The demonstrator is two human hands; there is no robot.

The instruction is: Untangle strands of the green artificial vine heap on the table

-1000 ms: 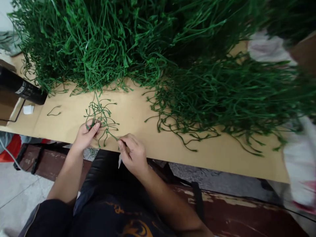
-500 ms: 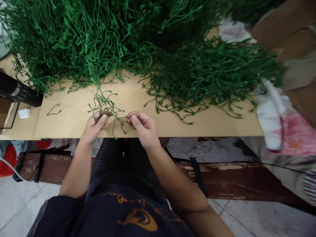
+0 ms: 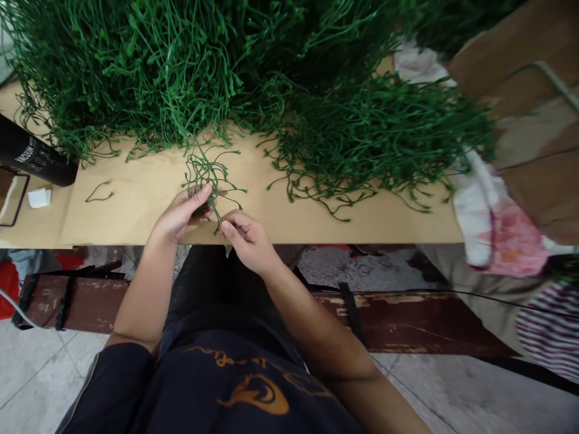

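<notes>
A small green plastic sprig (image 3: 208,176) with several thin curling stems lies on the tan cardboard-covered table (image 3: 145,208). My left hand (image 3: 183,211) pinches its lower stems between thumb and fingers. My right hand (image 3: 246,241) is closed just below and to the right, pinching the sprig's stem end near the table's front edge. Behind them rise large heaps of the same green stems (image 3: 181,66), with a second, flatter heap (image 3: 384,132) to the right.
A black cylinder (image 3: 31,158) lies at the left edge, with a small white block (image 3: 40,197) beside it. One loose green stem (image 3: 99,193) rests on the table's left part. Another person's patterned clothing (image 3: 502,235) shows at right. A dark brown bench (image 3: 407,322) runs below the table.
Both hands shifted slightly right and closer together. The left hand lifted the sprig's base while the right hand dropped below it, and the sprig now stands more upright.
</notes>
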